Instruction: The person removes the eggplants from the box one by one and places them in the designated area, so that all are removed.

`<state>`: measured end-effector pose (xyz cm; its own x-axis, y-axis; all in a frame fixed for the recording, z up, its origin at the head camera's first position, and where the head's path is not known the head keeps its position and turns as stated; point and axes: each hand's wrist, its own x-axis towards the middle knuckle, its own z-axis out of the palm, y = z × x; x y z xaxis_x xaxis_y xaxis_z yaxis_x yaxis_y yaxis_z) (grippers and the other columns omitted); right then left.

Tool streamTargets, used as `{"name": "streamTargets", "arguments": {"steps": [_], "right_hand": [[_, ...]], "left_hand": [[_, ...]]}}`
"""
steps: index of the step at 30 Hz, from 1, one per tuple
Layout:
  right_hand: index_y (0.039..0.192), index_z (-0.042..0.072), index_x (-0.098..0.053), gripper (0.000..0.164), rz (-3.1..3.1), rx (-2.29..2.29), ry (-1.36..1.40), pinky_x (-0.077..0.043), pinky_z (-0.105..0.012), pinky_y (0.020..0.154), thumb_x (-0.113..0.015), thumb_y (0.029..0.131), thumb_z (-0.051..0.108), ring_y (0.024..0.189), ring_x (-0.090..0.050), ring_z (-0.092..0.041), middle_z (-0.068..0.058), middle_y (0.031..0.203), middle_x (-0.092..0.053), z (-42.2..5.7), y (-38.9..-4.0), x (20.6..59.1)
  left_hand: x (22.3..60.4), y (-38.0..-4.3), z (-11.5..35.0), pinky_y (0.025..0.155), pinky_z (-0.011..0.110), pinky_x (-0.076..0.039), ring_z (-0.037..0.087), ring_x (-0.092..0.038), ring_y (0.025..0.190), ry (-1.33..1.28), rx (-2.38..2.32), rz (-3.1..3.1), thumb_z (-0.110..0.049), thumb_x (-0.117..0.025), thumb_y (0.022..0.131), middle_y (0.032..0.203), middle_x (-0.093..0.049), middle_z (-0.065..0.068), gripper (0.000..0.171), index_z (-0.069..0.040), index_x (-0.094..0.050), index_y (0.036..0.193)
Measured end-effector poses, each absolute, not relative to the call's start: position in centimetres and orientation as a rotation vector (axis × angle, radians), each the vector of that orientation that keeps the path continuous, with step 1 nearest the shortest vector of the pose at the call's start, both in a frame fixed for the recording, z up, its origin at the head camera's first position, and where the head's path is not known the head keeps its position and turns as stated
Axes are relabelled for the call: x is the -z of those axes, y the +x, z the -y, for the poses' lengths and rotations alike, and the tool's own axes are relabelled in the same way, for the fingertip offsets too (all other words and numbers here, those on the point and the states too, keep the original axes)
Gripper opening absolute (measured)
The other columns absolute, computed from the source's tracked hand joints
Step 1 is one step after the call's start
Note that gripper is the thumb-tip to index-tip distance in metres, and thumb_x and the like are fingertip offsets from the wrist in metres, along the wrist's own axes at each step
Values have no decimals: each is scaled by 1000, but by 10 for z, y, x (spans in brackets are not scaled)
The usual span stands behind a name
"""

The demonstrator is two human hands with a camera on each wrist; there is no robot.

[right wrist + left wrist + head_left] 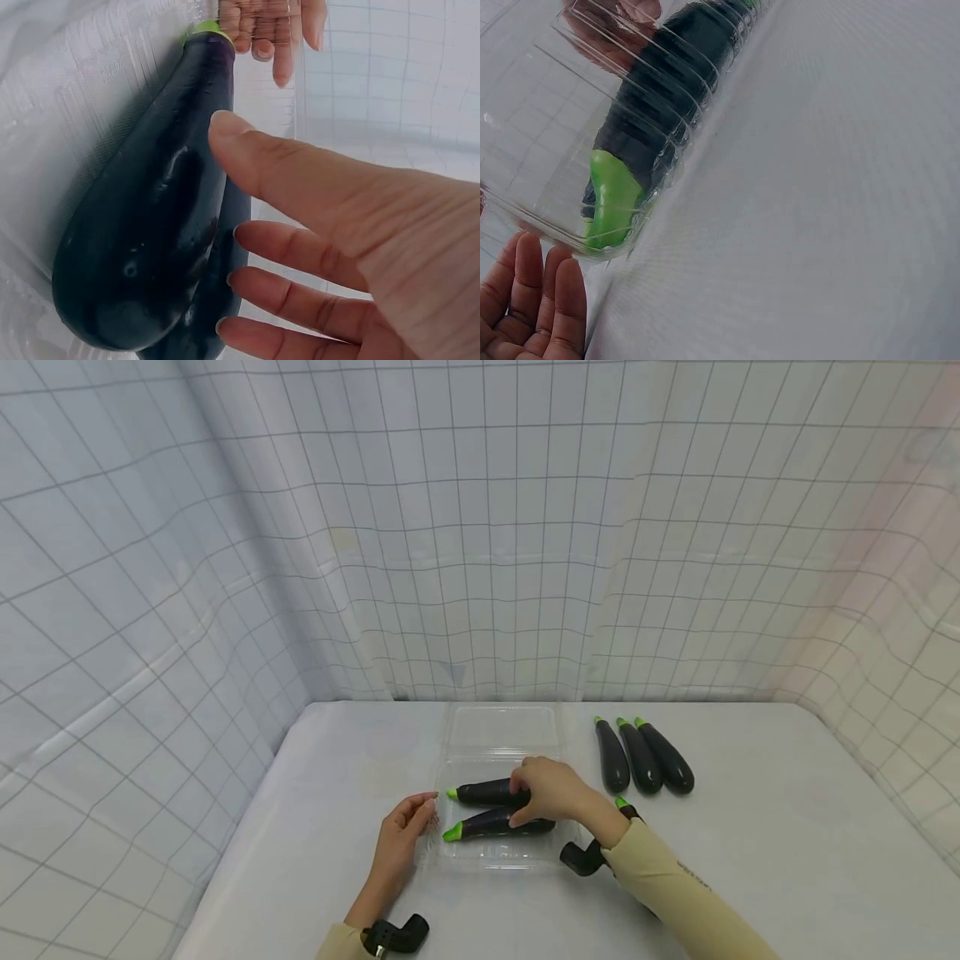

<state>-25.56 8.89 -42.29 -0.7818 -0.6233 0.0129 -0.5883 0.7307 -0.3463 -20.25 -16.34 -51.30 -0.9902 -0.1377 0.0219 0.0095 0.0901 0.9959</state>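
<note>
Two dark eggplants with bright green stem ends lie side by side in a clear plastic box (495, 863) with its lid folded back. My right hand (551, 789) reaches over them from the right. In the right wrist view its thumb lies by the near eggplant (142, 217), and its nearly straight fingertips touch the far eggplant (234, 225). My left hand (401, 839) holds the box's left rim by the fingertips. The left wrist view shows those fingers (529, 281) against the rim, below a green stem end (613, 195) seen through the wall.
Three more eggplants (643, 756) lie together on the white table (757, 827), right of the open lid (502, 727). Another eggplant (626, 807) is mostly hidden under my right forearm. Gridded white curtains (487, 543) hang behind the table and at both sides.
</note>
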Motion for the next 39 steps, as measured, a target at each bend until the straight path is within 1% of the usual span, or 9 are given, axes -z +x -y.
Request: {"name": "streamTargets", "arguments": {"steps": [5, 13, 21, 25, 26, 29, 32, 36, 39], "right_hand": [[92, 12, -69, 38, -2843, 454, -997, -44, -34, 69, -86, 66, 35, 75, -52, -13, 5, 83, -54, -88, -255, 424], [91, 10, -70, 37, -2830, 416, -1022, -43, -35, 69, -87, 66, 33, 74, -52, -15, 3, 82, -56, -89, -254, 426], [90, 12, -72, 35, -2840, 419, -996, -44, -36, 69, -87, 65, 32, 75, -57, -15, 3, 81, -63, -89, -253, 425], [90, 12, -73, 33, -2833, 429, -986, -44, -37, 69, -87, 66, 31, 75, -57, -15, 2, 80, -65, -89, -252, 424], [90, 12, -74, 32, -2832, 427, -986, -44, -37, 69, -87, 67, 30, 75, -57, -15, 2, 81, -65, -90, -252, 424], [90, 13, -74, 31, -2833, 406, -996, -44, -36, 70, -86, 67, 31, 75, -56, -14, 3, 81, -66, -90, -250, 423], [90, 13, -74, 32, -2831, 388, -999, -44, -36, 70, -86, 67, 32, 75, -56, -13, 4, 81, -65, -89, -249, 424], [89, 14, -74, 34, -2825, 370, -1009, -44, -34, 70, -86, 66, 35, 75, -56, -13, 6, 81, -65, -90, -250, 427], [89, 15, -73, 35, -2818, 353, -1028, -45, -33, 69, -86, 66, 38, 76, -57, -12, 7, 81, -65, -90, -251, 430]], "left_hand": [[513, -203, 164, 76, 23, -45, 16, -52, 89, 138, 2031, 2247, -32, -61, 94, 103, -61, 11, 37, -4, -62, 118], [514, -203, 164, 76, 23, -44, 14, -51, 89, 113, 2019, 2245, -31, -60, 95, 105, -61, 12, 38, -1, -61, 118], [510, -202, 165, 77, 23, -44, 14, -51, 88, 105, 2043, 2254, -29, -59, 96, 105, -60, 14, 39, 0, -60, 121], [496, -197, 163, 79, 25, -44, 13, -51, 88, 115, 2057, 2273, -22, -57, 97, 107, -59, 18, 35, 3, -58, 122], [497, -197, 163, 79, 25, -44, 13, -51, 88, 113, 2057, 2273, -22, -57, 97, 107, -59, 18, 35, 3, -58, 122], [499, -197, 162, 78, 25, -44, 14, -51, 87, 119, 2048, 2264, -23, -58, 97, 104, -60, 17, 34, 1, -60, 120], [511, -203, 164, 75, 24, -44, 15, -51, 86, 113, 2044, 2242, -29, -60, 95, 99, -60, 13, 37, -2, -61, 119], [510, -203, 165, 75, 23, -44, 14, -51, 86, 116, 2049, 2248, -29, -59, 95, 98, -59, 11, 37, -1, -61, 120], [510, -204, 166, 76, 23, -44, 13, -51, 86, 133, 2070, 2252, -25, -59, 96, 97, -59, 9, 36, 0, -60, 121]]}}
